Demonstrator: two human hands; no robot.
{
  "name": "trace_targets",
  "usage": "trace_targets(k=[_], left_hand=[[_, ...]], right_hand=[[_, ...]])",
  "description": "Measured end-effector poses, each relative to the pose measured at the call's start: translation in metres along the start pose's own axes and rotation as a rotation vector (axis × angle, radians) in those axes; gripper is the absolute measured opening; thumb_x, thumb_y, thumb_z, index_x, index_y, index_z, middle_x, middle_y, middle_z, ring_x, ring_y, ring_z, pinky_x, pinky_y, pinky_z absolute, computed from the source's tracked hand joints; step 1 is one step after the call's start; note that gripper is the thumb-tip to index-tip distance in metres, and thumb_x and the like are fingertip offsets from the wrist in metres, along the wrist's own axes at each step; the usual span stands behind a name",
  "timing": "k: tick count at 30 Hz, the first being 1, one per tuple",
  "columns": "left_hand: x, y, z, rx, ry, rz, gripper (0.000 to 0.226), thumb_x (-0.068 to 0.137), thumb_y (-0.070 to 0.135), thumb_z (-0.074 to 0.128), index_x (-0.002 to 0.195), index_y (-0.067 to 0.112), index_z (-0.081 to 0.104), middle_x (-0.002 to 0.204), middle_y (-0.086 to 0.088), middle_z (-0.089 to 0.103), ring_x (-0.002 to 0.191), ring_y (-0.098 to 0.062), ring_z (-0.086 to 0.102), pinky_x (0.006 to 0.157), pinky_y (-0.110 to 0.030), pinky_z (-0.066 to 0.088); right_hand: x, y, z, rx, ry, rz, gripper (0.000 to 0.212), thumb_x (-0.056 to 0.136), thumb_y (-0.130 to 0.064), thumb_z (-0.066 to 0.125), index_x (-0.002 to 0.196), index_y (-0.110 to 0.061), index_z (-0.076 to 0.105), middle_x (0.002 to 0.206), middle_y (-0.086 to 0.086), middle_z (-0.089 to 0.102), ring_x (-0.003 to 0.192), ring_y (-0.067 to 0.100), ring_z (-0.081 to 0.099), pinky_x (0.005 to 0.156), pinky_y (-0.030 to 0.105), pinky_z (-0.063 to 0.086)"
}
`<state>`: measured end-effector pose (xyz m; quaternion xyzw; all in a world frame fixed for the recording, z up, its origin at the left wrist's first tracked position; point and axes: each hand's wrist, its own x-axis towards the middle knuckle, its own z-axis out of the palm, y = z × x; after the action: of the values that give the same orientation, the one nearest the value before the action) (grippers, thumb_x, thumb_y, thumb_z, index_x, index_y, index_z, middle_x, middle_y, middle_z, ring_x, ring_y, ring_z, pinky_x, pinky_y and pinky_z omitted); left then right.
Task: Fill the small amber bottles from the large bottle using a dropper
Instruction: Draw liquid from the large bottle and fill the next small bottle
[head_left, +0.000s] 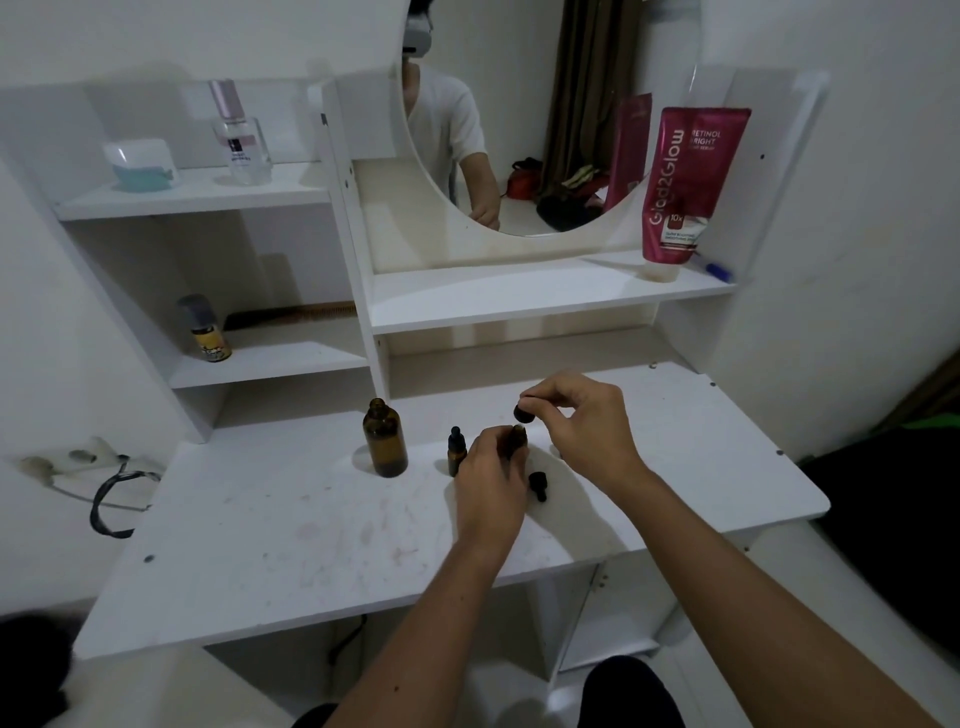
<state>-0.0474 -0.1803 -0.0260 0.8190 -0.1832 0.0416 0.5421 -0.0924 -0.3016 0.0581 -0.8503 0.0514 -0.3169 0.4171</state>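
Where left hand (491, 470) grips, small bottle (519, 436) mostly hidden

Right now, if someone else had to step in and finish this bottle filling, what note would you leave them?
Left hand: gripping an open small amber bottle upright on the desk.
Right hand: pinching the dropper bulb just above that bottle's mouth.
Large amber bottle: uncapped, standing to the left.
Second small bottle: capped, between the large bottle and the left hand; whether it is filled cannot be seen.
Loose black dropper cap: lying on the desk by the left hand.
Done: unclear how much has gone in.
Left: finish this bottle, cap it, check the other, close the large one.
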Motion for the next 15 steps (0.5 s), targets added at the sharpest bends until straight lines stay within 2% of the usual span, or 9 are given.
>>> trace_targets(k=[2,6,11,15], left_hand=[[-0.0003,0.0003,0.0001,0.001,0.0,-0.005,0.023,0.102,0.025,0.061,0.124,0.021,0.066,0.116,0.015,0.069,0.107,-0.001,0.062,0.1,-0.025,0.052],[-0.0003,0.0005,0.0006,0.024,0.0,0.016,0.024,0.102,0.025,0.061,0.125,0.021,0.065,0.118,0.014,0.069,0.106,0.001,0.061,0.098,-0.021,0.051],[-0.0004,-0.0027,0.002,0.041,0.002,0.028,0.022,0.102,0.024,0.061,0.123,0.023,0.065,0.116,0.016,0.068,0.106,0.001,0.062,0.098,-0.025,0.053],[0.0,-0.0047,0.0021,0.037,0.004,0.027,0.021,0.102,0.025,0.06,0.122,0.024,0.065,0.116,0.016,0.068,0.106,-0.001,0.063,0.099,-0.029,0.054]], right_hand=[[0.0001,0.0003,0.0003,0.023,0.008,0.026,0.006,0.093,-0.009,0.076,0.091,-0.014,0.08,0.084,-0.01,0.078,0.083,0.003,0.075,0.079,0.012,0.055],[0.0014,0.0026,-0.0028,0.03,-0.032,0.096,0.008,0.097,-0.015,0.073,0.103,-0.014,0.079,0.089,-0.008,0.079,0.087,-0.004,0.072,0.06,0.002,0.048],[0.0,0.0016,-0.0018,0.017,-0.017,0.063,0.009,0.094,-0.008,0.074,0.088,-0.014,0.078,0.082,-0.009,0.078,0.082,0.004,0.075,0.08,0.014,0.055],[-0.0023,0.0004,0.0003,0.043,-0.012,0.065,0.007,0.095,-0.009,0.073,0.095,-0.014,0.079,0.086,-0.009,0.079,0.083,0.003,0.075,0.081,0.012,0.055]])
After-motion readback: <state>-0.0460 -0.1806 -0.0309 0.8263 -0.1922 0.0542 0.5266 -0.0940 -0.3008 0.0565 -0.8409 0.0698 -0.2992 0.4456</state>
